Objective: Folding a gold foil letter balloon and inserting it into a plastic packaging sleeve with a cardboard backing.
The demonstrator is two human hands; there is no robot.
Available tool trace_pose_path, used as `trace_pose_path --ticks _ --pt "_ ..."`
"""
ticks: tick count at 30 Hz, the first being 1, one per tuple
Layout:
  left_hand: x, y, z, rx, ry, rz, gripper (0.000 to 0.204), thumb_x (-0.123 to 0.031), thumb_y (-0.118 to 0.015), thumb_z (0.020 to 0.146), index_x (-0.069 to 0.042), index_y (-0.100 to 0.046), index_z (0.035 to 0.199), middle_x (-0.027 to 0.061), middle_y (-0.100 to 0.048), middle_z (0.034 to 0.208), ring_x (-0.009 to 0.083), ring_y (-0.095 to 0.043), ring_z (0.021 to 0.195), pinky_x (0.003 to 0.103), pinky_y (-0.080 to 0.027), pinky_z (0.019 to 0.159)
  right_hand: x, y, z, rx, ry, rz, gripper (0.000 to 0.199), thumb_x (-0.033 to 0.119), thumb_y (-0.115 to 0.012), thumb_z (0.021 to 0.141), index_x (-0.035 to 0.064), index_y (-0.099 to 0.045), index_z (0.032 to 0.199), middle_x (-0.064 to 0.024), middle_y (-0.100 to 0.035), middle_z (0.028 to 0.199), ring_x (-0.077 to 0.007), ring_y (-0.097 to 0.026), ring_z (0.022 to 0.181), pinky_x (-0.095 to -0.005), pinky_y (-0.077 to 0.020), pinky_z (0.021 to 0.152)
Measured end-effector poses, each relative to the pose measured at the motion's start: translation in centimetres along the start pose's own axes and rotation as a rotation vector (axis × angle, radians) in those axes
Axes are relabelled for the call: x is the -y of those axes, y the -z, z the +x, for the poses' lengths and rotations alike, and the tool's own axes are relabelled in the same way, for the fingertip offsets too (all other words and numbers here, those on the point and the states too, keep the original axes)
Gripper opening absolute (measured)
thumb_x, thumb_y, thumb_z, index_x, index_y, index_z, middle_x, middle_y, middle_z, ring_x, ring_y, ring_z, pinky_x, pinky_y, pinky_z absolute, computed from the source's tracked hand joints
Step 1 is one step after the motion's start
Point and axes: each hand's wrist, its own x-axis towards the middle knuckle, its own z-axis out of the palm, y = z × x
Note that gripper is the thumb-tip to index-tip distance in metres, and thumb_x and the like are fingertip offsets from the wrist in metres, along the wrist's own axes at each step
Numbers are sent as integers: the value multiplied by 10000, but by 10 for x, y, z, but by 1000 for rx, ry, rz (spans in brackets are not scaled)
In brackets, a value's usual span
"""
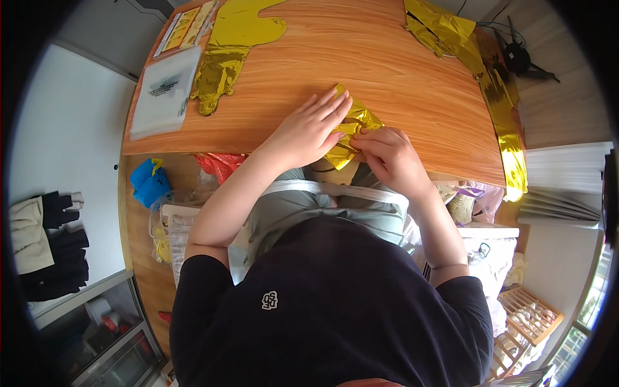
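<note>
Here, two hands, left (308, 132) flat, right (387, 151) in a closed grip, on one folded gold foil piece (356, 122), three more foils apart

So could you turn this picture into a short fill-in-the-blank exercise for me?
1. Both hands press on a folded piece of shiny ____ foil.
2. The foil lies at the near edge of a ____ table.
3. The left hand lies ____ on the foil, fingers stretched out.
4. The clear plastic bag lies on the person's ____ side.

Missing words: gold; wooden; flat; left
</note>
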Motion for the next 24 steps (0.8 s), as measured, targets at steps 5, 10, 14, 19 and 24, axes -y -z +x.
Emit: trace_pose_path --ticks 5,10,14,19,24 --pt "7 -3 1 70 -35 48 681 -322 -553 1056 -28 -303 1618 170 -342 1670 322 -315 1556 483 -284 1268 -1 -6 -1 -46 76 -66 256 122 -812 840 91 -787 1092 -53 -744 1056 -268 -681 1004 -402 -510 931" --pt "20 4 9 144 -170 20 709 -375 -551 1058 -33 -295 1624 164 -327 1679 312 -300 1563 474 -267 1277 5 -9 0 -52 25 -56 249 157 -844 807 106 -792 1046 -36 -736 991 -254 -672 936 -401 -515 856" --pt "27 11 11 172 -229 -47 863 -532 -602 998 -60 -273 1641 152 -305 1691 301 -284 1570 468 -253 1285 9 -9 5 -60 62 -79 243 155 -840 811 105 -791 1043 -31 -738 968 -256 -673 908 -397 -518 840" --pt "24 14 13 186 -204 -81 976 -610 -685 913 -84 -298 1639 138 -316 1690 300 -294 1566 465 -249 1288 15 -8 10 -178 114 -118 241 140 -818 831 104 -776 1065 -46 -728 900 -264 -665 847 -391 -524 790" --pt "22 10 17 157 -124 -163 792 -397 -696 960 -97 -363 1612 125 -395 1652 292 -355 1537 459 -272 1282 16 -9 17 -216 139 -171 247 124 -809 838 105 -762 1079 -51 -723 886 -265 -666 827 -381 -527 762"
